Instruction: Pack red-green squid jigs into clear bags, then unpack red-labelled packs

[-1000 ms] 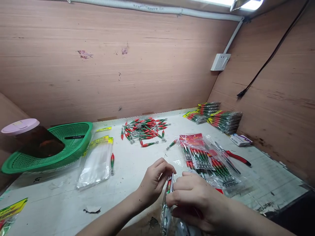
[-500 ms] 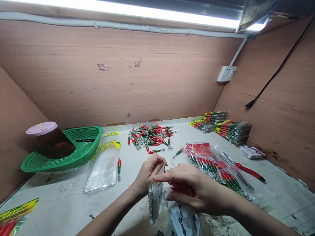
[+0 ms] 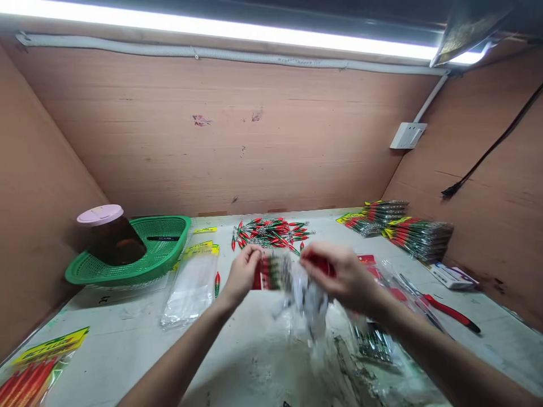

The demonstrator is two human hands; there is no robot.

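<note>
Both my hands hold a clear plastic packet (image 3: 292, 282) of red and green lures up above the white worktop (image 3: 127, 339). My left hand (image 3: 244, 272) is closed on its left end, where the lures show. My right hand (image 3: 341, 274) is closed on the red header end, and the loose plastic hangs blurred below it. Behind the hands lies a pile of loose red and green lures (image 3: 275, 232). A single lure (image 3: 217, 282) lies beside a stack of empty clear bags (image 3: 190, 282).
A green basket (image 3: 169, 251) with a pink-lidded dark jar (image 3: 108, 234) stands at the left. Stacks of filled packets (image 3: 407, 229) sit at the back right. Red-handled pliers (image 3: 452, 312) and more packets (image 3: 382, 339) lie to the right. Another packet (image 3: 34, 373) lies at the front left corner.
My hands have lifted the packet up and away from me, and it is now blurred by motion. The camera has tilted upward, showing more of the lamp.
</note>
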